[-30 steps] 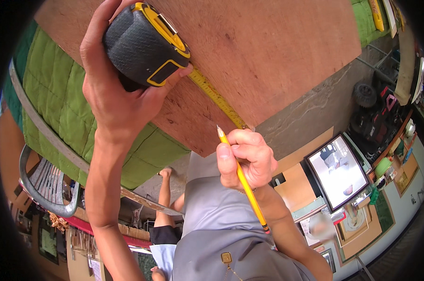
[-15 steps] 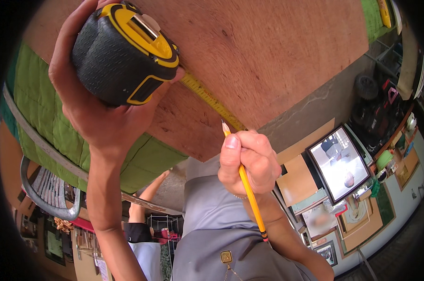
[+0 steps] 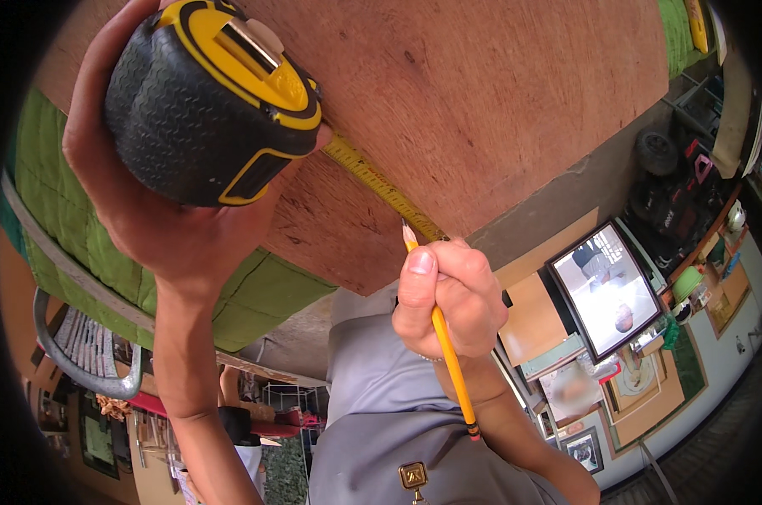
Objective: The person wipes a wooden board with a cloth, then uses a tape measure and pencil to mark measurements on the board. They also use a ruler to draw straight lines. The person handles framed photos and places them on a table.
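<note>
My left hand (image 3: 196, 231) is wrapped round a black and yellow tape measure (image 3: 208, 105), held high over a reddish-brown wooden board (image 3: 474, 93). The yellow blade (image 3: 381, 185) runs from the case across the board toward its near edge. In my right hand (image 3: 452, 295) is a yellow pencil (image 3: 455, 370), gripped between thumb and fingers, with its eraser end toward me. Its sharpened tip points away from me and sits right beside the blade near the board's edge. The blade's far end is hidden behind my right fingers.
Under the board lies a green quilted cloth (image 3: 69, 185). A grey metal chair (image 3: 90, 353) stands at the left. On the right are a screen (image 3: 607, 290), a black toy vehicle (image 3: 671, 202) and a framed picture (image 3: 583, 450). Another person (image 3: 239, 425) is partly visible behind my left forearm.
The tape measure case and my left hand have shifted slightly left and look larger. My right hand with the pencil has dropped slightly, its tip still by the blade. The other person has moved.
</note>
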Motion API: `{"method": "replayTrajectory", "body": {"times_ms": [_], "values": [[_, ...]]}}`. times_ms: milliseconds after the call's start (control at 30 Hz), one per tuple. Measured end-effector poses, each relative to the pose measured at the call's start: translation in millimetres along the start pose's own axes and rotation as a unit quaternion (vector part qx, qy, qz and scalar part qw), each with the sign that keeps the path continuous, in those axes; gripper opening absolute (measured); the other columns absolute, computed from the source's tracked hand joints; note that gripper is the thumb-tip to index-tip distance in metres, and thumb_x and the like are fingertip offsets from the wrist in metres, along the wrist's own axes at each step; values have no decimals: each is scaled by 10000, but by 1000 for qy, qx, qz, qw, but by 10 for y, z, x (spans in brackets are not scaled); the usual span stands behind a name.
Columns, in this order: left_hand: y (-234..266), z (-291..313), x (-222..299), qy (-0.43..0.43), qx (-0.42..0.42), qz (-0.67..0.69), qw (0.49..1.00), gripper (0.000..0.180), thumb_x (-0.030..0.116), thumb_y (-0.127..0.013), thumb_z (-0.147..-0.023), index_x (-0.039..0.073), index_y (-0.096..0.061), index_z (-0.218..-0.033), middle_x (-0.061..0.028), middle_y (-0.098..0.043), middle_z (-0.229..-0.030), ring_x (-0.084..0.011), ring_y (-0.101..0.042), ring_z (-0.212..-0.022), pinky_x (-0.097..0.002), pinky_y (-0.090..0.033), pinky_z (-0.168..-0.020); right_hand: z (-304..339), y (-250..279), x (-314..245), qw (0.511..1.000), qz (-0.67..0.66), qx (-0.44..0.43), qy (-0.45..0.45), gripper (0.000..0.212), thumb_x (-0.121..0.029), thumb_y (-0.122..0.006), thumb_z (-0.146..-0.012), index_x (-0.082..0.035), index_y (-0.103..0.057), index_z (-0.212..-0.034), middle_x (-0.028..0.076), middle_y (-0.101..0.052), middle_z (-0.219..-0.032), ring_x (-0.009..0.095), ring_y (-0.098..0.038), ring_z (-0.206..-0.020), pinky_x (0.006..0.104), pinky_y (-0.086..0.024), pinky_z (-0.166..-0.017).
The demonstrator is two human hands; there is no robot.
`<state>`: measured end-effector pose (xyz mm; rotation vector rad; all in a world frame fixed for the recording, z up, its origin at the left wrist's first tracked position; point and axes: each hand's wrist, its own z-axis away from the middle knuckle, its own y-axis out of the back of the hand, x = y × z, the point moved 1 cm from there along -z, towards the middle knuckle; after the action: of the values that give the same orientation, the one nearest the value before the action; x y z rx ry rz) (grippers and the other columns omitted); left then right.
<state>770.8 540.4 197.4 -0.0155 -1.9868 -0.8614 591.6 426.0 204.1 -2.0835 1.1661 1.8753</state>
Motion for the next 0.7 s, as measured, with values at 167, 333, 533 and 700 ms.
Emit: {"method": "replayTrajectory", "body": {"times_ms": [167, 333, 533, 700], "values": [[7, 4, -7, 2, 3, 2, 1000, 942, 85, -887, -628, -15, -321, -1374, -268, -534, -1295, -336, -559, -1199, -388, -512, -989, 2, 8, 0, 1000, -5, -8, -11, 311, 136, -621, -784, -14, -370, -677, 122, -547, -747, 161, -454, -476, 279, -365, -389], [22, 1, 1, 3, 3, -6, 1000, 935, 90, -891, -623, -15, -336, -1368, -264, -540, -1290, -334, -561, -1198, -383, -514, -987, 2, 12, -5, 1000, -2, -14, -3, 308, 135, -618, -786, -15, -374, -676, 121, -548, -750, 157, -448, -472, 279, -354, -383], [21, -1, -1, 4, 3, 4, 1000, 936, 91, -894, -620, -21, -342, -1368, -264, -542, -1289, -335, -562, -1196, -385, -509, -993, 1, 1, -9, 1000, 1, -8, -9, 307, 138, -619, -782, -15, -375, -676, 121, -549, -751, 159, -449, -470, 281, -355, -383], [29, 0, -14, 0, 4, -1, 1000, 937, 91, -893, -621, -28, -340, -1368, -265, -540, -1291, -335, -560, -1198, -384, -510, -993, 1, -2, -7, 1000, 2, -15, -17, 306, 141, -621, -777, -14, -377, -677, 123, -553, -752, 160, -458, -473, 278, -356, -382]]}}
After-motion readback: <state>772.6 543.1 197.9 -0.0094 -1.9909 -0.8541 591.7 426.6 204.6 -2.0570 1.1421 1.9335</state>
